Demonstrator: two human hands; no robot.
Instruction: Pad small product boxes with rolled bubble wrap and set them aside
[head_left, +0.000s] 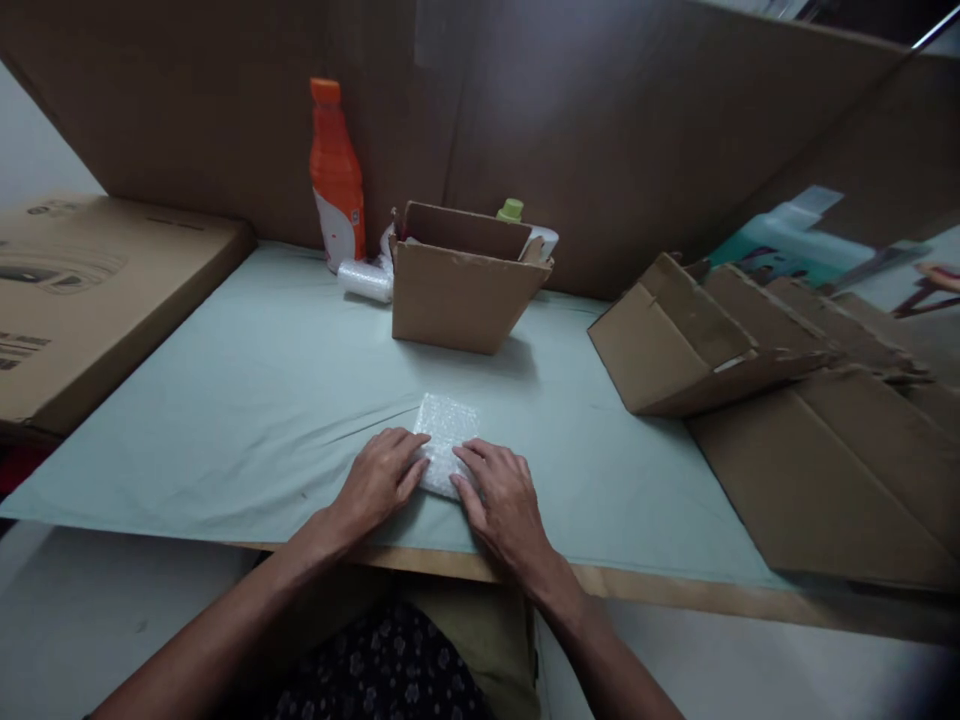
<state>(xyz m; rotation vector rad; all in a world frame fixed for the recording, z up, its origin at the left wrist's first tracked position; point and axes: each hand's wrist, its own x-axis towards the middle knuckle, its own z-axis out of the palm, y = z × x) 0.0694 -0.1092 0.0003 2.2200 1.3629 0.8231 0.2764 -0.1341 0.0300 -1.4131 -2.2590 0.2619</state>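
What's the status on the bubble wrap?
Left hand, right hand touching bubble wrap, opposite sides. Lying on pale sheet. Open box beyond, not in the way.

One left hand [381, 475] and one right hand [502, 495] are seen, with one flat bubble-wrap piece [442, 435]. On the far side, one orange bottle [335, 165], one bubble-wrap roll [365, 281], one green cap [511, 210] and one open box [450, 300] are counted. One carton [112, 300] is seen at left; the overlapping boxes [817, 470] at right cannot be counted exactly.
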